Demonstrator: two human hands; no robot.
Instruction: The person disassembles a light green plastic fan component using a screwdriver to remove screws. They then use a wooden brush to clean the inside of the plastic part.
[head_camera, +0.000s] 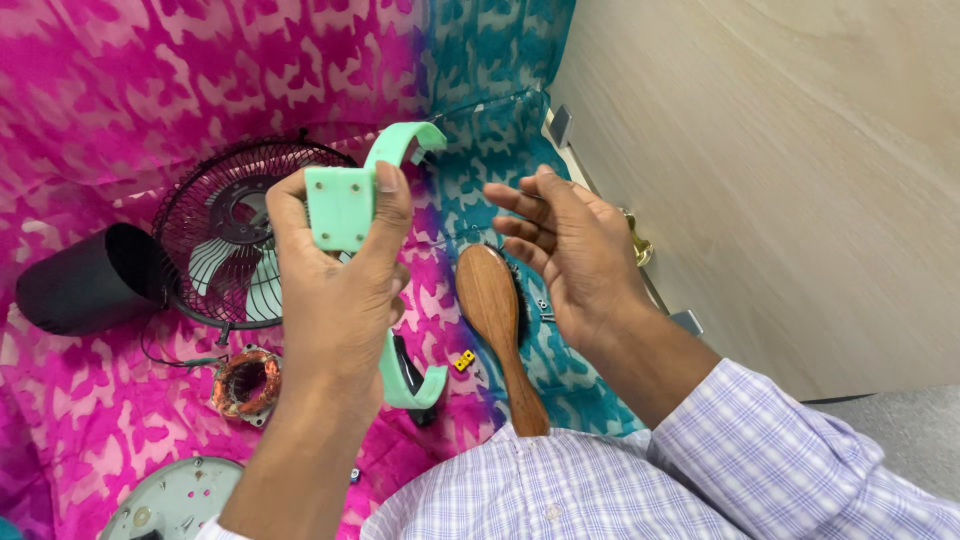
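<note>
Fingers of the left hand (335, 290) are closed around a mint-green curved plastic bracket (345, 205), pinched at its flat square plate and raised above the pink and teal patterned cloth (90, 110). Just right of it, the right hand (565, 250) is held open, touching nothing. Below them a brown wooden hairbrush (492, 300) is seen, with a black wire fan guard (225, 235) at far left.

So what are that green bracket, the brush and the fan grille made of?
The green bracket in the left hand looks like moulded plastic: even mint colour, matte, with small screw holes. The brush looks like varnished wood: brown grain with a soft shine. The fan grille seems to be thin metal wire painted black, though coated plastic cannot be ruled out.
</note>
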